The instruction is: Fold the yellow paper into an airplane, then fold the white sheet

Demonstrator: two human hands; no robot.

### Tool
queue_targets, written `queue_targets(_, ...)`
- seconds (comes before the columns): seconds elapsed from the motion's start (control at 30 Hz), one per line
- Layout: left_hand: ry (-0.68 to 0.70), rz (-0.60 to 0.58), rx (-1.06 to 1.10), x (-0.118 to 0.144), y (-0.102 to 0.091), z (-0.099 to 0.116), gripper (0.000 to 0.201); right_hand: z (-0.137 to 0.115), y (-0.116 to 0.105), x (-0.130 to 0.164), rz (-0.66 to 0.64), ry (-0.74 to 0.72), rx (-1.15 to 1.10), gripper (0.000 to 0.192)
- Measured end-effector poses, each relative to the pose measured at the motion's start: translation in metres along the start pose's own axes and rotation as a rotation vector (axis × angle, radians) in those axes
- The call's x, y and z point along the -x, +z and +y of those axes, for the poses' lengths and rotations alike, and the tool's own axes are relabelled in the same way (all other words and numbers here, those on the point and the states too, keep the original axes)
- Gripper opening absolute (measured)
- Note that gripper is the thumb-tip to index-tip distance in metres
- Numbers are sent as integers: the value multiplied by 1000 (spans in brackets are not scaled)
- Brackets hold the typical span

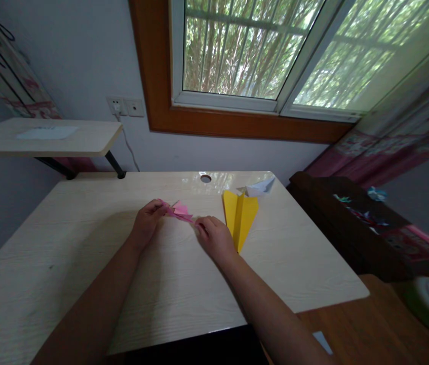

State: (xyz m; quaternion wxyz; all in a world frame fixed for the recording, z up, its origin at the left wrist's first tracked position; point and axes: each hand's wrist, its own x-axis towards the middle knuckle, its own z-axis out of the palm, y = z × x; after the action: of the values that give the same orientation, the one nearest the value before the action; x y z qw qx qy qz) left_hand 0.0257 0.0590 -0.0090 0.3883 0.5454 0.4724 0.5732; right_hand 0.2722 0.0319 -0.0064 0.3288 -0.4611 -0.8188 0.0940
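A small folded pink paper figure (pixel 181 210) is stretched between my two hands above the desk. At its left end, my left hand (pixel 148 221) is closed in a pinch on the paper. The fingers of my right hand (pixel 214 235) pinch its thin right end. My fingertips cover both ends of the paper. Just beyond my right hand lies a yellow paper airplane (pixel 240 218), its narrow tip pointing toward me. Behind that sits a folded white paper boat (pixel 259 188), close to the far right corner.
The pale wooden desk (pixel 298 274) has a round cable hole (pixel 205 178) at the back. A raised shelf (pixel 47 138) stands at the left with a sheet of paper on it. Dark furniture (pixel 332 223) with small items stands to the right, below a window.
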Motion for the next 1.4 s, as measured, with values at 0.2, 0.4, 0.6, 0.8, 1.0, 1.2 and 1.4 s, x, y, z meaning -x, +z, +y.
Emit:
queue_targets(0.2, 60, -76, 19, 1, 3, -2, 22, 5, 0, 0, 65, 100, -177, 11)
queue_targets(0.4, 91, -274, 81, 5, 3, -4, 41, 8, 1, -2, 67, 208, -456, 12)
queue_targets(0.6, -11, -307, 89, 6, 5, -5, 38, 1, -2, -3, 57, 275, -663, 15)
queue_targets(0.8, 58, -234, -42, 5, 5, -1, 28, 4, 2, -5, 92, 335, -703, 18)
queue_targets(1.0, 130, -221, -167, 8, 6, 5, 29, 5, 2, -5, 109, 217, -534, 20)
queue_targets(1.2, 195, -289, -233, 13, 11, 15, 26, 0, -2, -5, 72, 155, -600, 22)
queue_targets(1.4, 179, -309, -236, 15, 13, 17, 23, 0, -5, -6, 125, 172, -707, 15)
